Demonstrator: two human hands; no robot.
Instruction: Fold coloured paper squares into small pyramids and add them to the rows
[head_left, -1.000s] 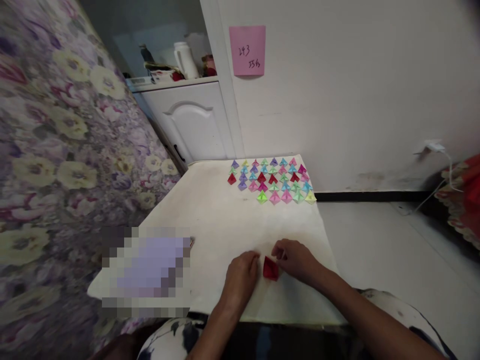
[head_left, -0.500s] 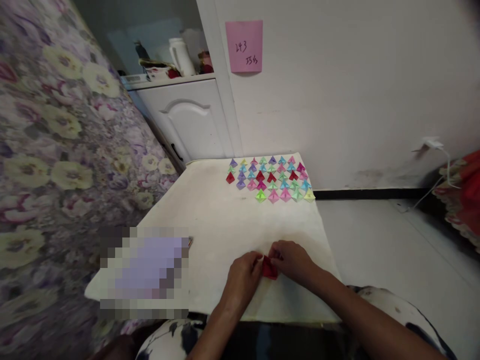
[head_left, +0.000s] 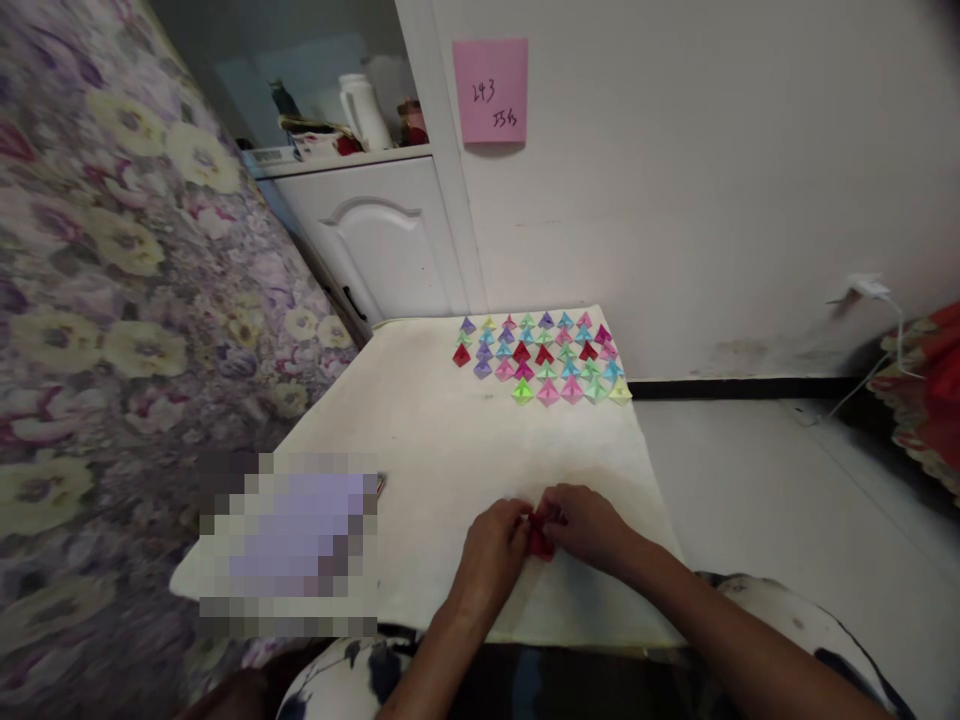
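Note:
Near the front edge of the table, a small folded piece of red paper (head_left: 541,541) is held between both hands. My left hand (head_left: 498,540) pinches its left side with thumb and fingers. On the right side, my right hand (head_left: 581,522) grips its upper edge, and the fingertips partly cover the paper. Farther back, several small folded paper pieces (head_left: 548,391) in pink, red, green, blue, purple and yellow are laid out in rows.
The pale-covered table (head_left: 420,430) meets the wall at the back. A blurred-out purple item (head_left: 300,530) lies at the left. A floral curtain (head_left: 150,300) hangs on the left, beside a white cabinet (head_left: 382,240). A pink note (head_left: 490,92) is on the wall.
Both hands stay on the red paper. My left hand has shifted slightly to the right, and the fingertips of the two hands are closer together at its top.

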